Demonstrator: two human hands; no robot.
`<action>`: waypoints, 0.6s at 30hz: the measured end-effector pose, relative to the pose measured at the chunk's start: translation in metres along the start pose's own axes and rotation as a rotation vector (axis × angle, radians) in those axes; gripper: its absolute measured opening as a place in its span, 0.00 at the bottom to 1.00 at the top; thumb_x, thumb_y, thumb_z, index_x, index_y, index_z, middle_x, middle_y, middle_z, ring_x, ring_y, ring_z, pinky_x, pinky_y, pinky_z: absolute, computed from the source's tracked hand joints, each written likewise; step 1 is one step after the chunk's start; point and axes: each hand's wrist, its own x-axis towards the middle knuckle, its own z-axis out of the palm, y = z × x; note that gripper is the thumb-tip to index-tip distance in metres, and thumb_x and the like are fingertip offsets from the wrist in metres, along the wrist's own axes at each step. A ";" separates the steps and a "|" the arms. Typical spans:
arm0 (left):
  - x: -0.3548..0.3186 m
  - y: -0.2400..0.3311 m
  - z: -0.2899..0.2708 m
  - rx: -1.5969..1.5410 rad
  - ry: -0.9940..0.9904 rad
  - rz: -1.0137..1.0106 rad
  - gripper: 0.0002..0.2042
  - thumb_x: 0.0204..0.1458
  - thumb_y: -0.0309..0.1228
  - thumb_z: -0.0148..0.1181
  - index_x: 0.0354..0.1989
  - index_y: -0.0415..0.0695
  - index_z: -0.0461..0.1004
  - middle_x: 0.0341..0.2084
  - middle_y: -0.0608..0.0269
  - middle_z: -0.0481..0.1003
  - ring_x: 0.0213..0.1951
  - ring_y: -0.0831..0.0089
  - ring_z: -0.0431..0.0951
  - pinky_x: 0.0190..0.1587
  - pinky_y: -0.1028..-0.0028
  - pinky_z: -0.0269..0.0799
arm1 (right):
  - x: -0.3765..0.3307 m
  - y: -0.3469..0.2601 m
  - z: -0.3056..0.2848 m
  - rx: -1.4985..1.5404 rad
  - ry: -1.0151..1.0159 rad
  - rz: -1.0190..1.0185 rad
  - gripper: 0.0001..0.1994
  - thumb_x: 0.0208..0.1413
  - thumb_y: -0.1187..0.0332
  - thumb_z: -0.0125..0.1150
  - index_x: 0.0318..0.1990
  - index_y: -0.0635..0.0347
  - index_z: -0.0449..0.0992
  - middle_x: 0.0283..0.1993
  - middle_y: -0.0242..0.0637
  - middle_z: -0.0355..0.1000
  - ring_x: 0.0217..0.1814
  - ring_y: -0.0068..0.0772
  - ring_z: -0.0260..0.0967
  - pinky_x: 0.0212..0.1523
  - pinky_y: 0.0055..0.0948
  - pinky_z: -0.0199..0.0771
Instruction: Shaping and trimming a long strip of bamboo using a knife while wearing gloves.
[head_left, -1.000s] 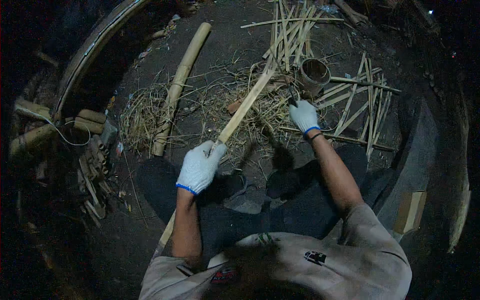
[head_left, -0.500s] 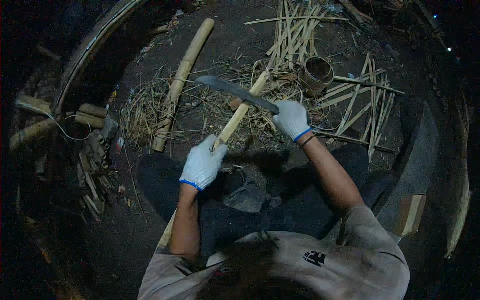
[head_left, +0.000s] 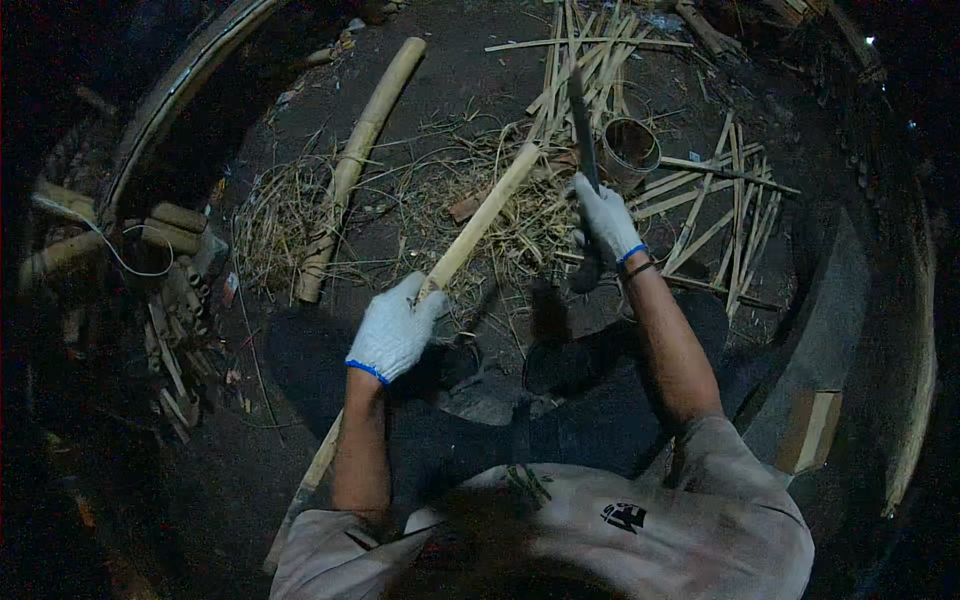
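My left hand (head_left: 395,330), in a white work glove, grips a long split bamboo strip (head_left: 480,220) that slants up and right from my lap over the ground. In my gloved right hand (head_left: 605,215) is a large knife (head_left: 582,125), its dark blade pointing up and away, just right of the strip's far end. A pile of bamboo shavings (head_left: 440,215) lies under the strip.
A thick bamboo pole (head_left: 355,165) lies to the left. Split bamboo slats (head_left: 715,200) are scattered at the upper right beside a short bamboo tube section (head_left: 632,150). Cut bamboo pieces (head_left: 165,225) are stacked at the left. A curved bamboo rim (head_left: 165,100) runs along the upper left.
My right hand swung the knife from lying across the strip with its blade to the left to standing with the blade up, to the right of the strip. My left hand kept its grip.
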 end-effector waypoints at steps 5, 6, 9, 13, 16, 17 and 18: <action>-0.002 -0.002 0.001 0.087 -0.042 -0.035 0.16 0.56 0.39 0.52 0.44 0.38 0.71 0.30 0.44 0.75 0.32 0.57 0.77 0.38 0.65 0.70 | -0.018 -0.026 0.009 0.661 -0.199 0.237 0.19 0.53 0.45 0.60 0.36 0.49 0.68 0.17 0.26 0.60 0.11 0.21 0.57 0.13 0.25 0.61; -0.001 -0.003 0.003 0.065 -0.052 -0.006 0.16 0.56 0.39 0.52 0.44 0.38 0.71 0.30 0.45 0.75 0.32 0.59 0.77 0.38 0.65 0.70 | -0.019 -0.026 0.010 0.664 -0.180 0.221 0.17 0.53 0.49 0.62 0.35 0.51 0.69 0.17 0.26 0.61 0.12 0.21 0.57 0.13 0.24 0.61; 0.002 -0.012 0.009 0.040 -0.048 0.050 0.16 0.56 0.40 0.51 0.41 0.38 0.71 0.27 0.45 0.75 0.32 0.55 0.77 0.36 0.63 0.70 | -0.025 -0.032 0.017 0.573 -0.215 0.144 0.15 0.54 0.53 0.63 0.35 0.53 0.68 0.18 0.25 0.61 0.12 0.20 0.57 0.13 0.23 0.60; 0.005 -0.009 0.008 0.049 -0.118 0.028 0.17 0.56 0.42 0.51 0.38 0.37 0.71 0.25 0.43 0.74 0.31 0.50 0.77 0.35 0.60 0.70 | -0.033 -0.038 0.015 0.571 -0.218 0.163 0.13 0.56 0.59 0.61 0.33 0.58 0.68 0.19 0.25 0.62 0.14 0.19 0.58 0.14 0.20 0.59; 0.006 -0.009 0.012 0.065 -0.114 0.040 0.17 0.56 0.42 0.51 0.38 0.38 0.71 0.25 0.44 0.74 0.30 0.50 0.77 0.34 0.60 0.70 | -0.026 -0.033 0.012 0.562 -0.180 0.144 0.10 0.58 0.62 0.58 0.32 0.57 0.71 0.18 0.25 0.63 0.14 0.20 0.59 0.14 0.20 0.58; 0.005 -0.008 0.012 0.072 -0.108 0.060 0.17 0.56 0.42 0.51 0.38 0.38 0.71 0.25 0.44 0.75 0.30 0.51 0.77 0.34 0.61 0.70 | -0.023 -0.029 0.013 0.566 -0.183 0.147 0.10 0.58 0.62 0.58 0.32 0.57 0.71 0.18 0.25 0.63 0.14 0.20 0.59 0.14 0.20 0.58; 0.005 -0.009 0.012 0.075 -0.109 0.057 0.17 0.56 0.42 0.51 0.38 0.38 0.71 0.25 0.44 0.75 0.30 0.51 0.77 0.34 0.61 0.70 | -0.019 -0.023 0.016 0.607 -0.113 0.153 0.09 0.58 0.62 0.57 0.31 0.58 0.71 0.17 0.25 0.63 0.13 0.21 0.59 0.14 0.21 0.59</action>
